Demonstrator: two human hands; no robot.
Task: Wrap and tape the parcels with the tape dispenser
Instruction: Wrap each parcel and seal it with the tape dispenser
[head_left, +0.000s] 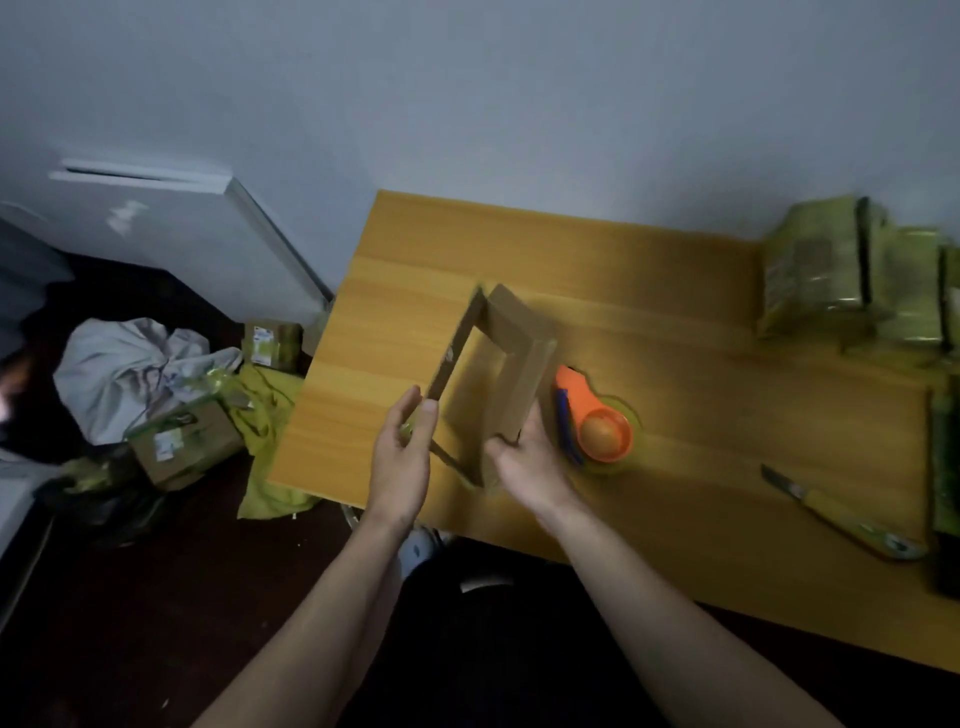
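Note:
An open brown cardboard box (511, 358), unfolded into a hollow frame, stands on the wooden table (701, 415). My left hand (402, 457) has straight fingers that touch its left wall near the bottom corner. On the right, my right hand (524, 457) grips the lower edge of the box's right wall. An orange tape dispenser (595, 421) with a roll of clear tape lies on the table just right of the box, touching my right hand's back.
Green wrapped packets (831, 275) are stacked at the table's far right. A utility knife (841, 514) lies near the front right edge. On the floor to the left are taped parcels (182, 441), a grey bag (130, 374) and yellow-green cloth (265, 405).

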